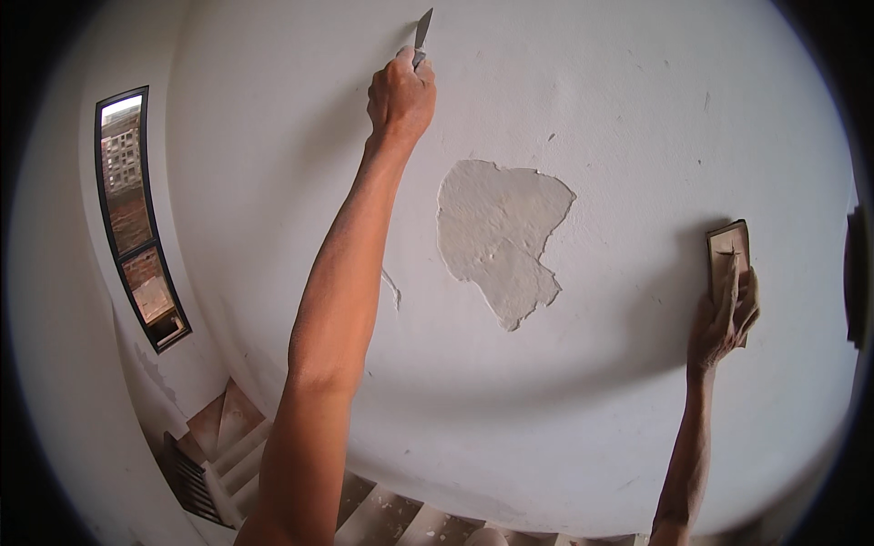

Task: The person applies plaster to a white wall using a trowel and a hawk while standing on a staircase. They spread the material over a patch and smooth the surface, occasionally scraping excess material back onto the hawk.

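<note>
No legible txt, labels, brands, nos. or signs in head-cam view, i.e. can't read a single char. anywhere.

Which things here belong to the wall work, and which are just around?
In hand:
- putty knife, left hand
- rectangular board, right hand
- wall with rough patch

Just around:
- window
- stairs
- dark railing

Scraper (424, 29) and flat block (726, 238) partly hidden by hands (399, 98) (719, 328), forearms (332, 328) and stairs (382, 519) cut off below
</note>
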`<state>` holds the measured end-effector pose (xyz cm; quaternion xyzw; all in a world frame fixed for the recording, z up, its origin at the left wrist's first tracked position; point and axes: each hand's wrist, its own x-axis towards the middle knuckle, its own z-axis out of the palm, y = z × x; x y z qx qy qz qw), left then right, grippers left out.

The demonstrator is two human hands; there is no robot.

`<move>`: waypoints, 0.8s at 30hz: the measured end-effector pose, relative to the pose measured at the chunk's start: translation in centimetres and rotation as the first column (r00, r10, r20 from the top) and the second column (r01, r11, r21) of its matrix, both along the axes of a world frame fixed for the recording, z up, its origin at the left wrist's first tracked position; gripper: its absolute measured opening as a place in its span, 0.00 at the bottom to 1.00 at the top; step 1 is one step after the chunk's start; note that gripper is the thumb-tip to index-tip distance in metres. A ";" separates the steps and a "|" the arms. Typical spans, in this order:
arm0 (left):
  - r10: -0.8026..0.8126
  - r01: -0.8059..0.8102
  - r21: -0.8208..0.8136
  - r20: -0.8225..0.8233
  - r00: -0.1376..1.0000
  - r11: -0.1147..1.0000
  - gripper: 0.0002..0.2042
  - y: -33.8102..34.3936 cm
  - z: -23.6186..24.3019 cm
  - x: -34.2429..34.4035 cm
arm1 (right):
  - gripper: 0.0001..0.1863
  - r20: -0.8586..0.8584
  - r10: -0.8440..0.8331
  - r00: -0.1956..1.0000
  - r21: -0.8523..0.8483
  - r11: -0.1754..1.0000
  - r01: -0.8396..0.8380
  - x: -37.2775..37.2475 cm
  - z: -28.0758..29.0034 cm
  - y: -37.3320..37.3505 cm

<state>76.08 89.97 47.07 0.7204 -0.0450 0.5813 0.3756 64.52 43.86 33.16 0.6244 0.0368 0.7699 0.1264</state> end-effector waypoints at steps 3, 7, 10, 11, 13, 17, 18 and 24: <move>0.014 -0.020 0.040 0.145 0.989 0.999 0.10 -0.5 -2.5 0.7 | 0.28 0.009 0.004 1.000 0.002 1.000 -0.004 0.0 0.1 0.3; -0.115 0.117 -0.022 0.060 0.992 0.993 0.11 -0.5 -3.7 -0.2 | 0.29 0.020 -0.015 1.000 0.006 1.000 0.015 0.3 0.1 0.1; -0.123 0.124 -0.032 0.041 0.992 0.992 0.11 0.4 -1.0 -0.3 | 0.29 0.010 0.013 1.000 -0.011 1.000 -0.013 0.2 -0.1 -0.3; -0.166 0.166 -0.061 0.004 0.986 0.984 0.11 0.6 0.0 -0.8 | 0.29 0.003 0.020 1.000 -0.007 1.000 -0.020 0.2 -0.2 -0.2; -0.050 0.054 -0.027 0.121 0.991 0.998 0.12 0.2 -0.7 0.5 | 0.28 -0.011 0.035 0.999 0.003 0.999 -0.035 0.1 -0.2 0.1; -0.047 0.050 -0.028 0.100 0.994 0.998 0.10 -1.0 -2.9 0.6 | 0.28 0.010 0.005 1.000 -0.010 1.000 -0.005 0.0 0.1 0.1; -0.064 0.066 -0.023 0.084 0.994 0.998 0.10 -0.9 -2.9 0.4 | 0.28 0.005 -0.005 1.000 0.000 1.000 0.005 0.0 -0.1 -0.2; -0.106 0.112 -0.054 0.106 0.989 0.992 0.10 -0.7 -2.5 0.6 | 0.27 0.005 0.017 1.000 -0.008 1.000 -0.017 0.2 -0.2 0.1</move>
